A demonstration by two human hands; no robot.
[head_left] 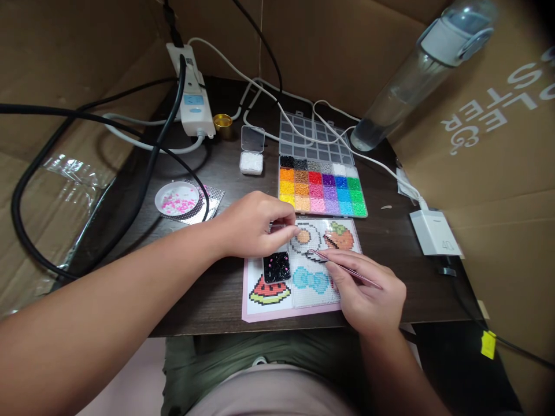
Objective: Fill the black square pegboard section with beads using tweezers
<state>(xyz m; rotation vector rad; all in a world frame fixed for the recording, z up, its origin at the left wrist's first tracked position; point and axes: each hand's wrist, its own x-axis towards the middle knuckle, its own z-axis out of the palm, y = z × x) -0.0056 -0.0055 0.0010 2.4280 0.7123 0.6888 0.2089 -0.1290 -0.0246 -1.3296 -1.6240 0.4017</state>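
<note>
My right hand (pixel 373 292) grips a pair of pinkish metal tweezers (pixel 347 270), whose tips touch a clear pegboard (pixel 333 299) near a dark row of beads. Over the board's upper left, my left hand (pixel 258 225) is closed, thumb and forefinger almost together; anything between them is too small to make out. Under that hand stands a small box of black beads (pixel 276 268) with a few pink ones mixed in. The pegboard lies on a pattern sheet with a pink border (pixel 260 316). A fried egg, a round orange figure, a blue bow and a watermelon slice (pixel 269 292) show there.
Behind the board lies an open sorting case of coloured beads (pixel 323 193). To the left are a small box of white beads (pixel 251 163) and a dish of pink and white beads (pixel 177 199). A power strip (pixel 193 98), cables, a bottle (pixel 394 95) and a charger (pixel 435 232) surround these.
</note>
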